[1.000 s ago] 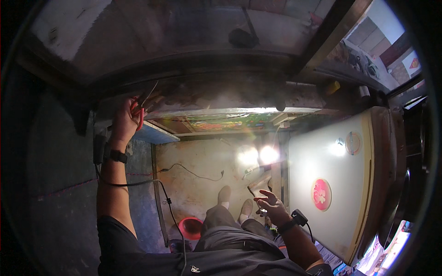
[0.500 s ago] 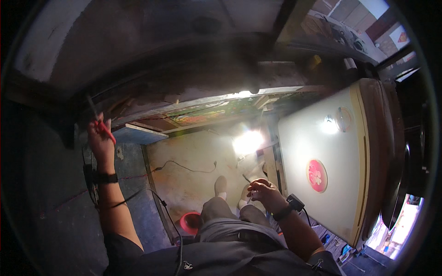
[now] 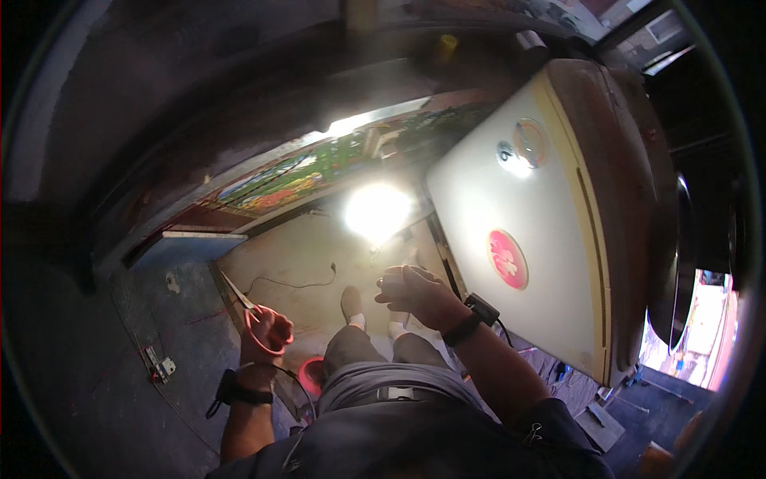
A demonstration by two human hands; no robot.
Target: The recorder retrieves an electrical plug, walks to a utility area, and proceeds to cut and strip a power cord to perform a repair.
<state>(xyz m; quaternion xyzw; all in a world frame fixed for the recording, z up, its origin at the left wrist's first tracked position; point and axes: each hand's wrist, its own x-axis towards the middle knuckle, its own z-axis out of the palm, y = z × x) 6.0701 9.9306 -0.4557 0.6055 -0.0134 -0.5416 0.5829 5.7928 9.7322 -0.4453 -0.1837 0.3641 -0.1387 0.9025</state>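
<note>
My left hand is closed around a pair of scissors with red handles. Their blades point up and to the left, towards the pale floor's edge. In front of my body, my right hand has its fingers curled in. Something small and pale may be between those fingers, but it is blurred and I cannot tell its kind. The two hands are apart, with my legs below and between them.
To the right stands a large white cabinet with round stickers. A glaring lamp shines ahead. On the floor are a thin cable and a red bucket. A blue-topped board and small electrical fitting are left.
My left hand has come down and inward from the far left with the scissors. My right hand has risen a little and moved left. The whole view has shifted with my head.
</note>
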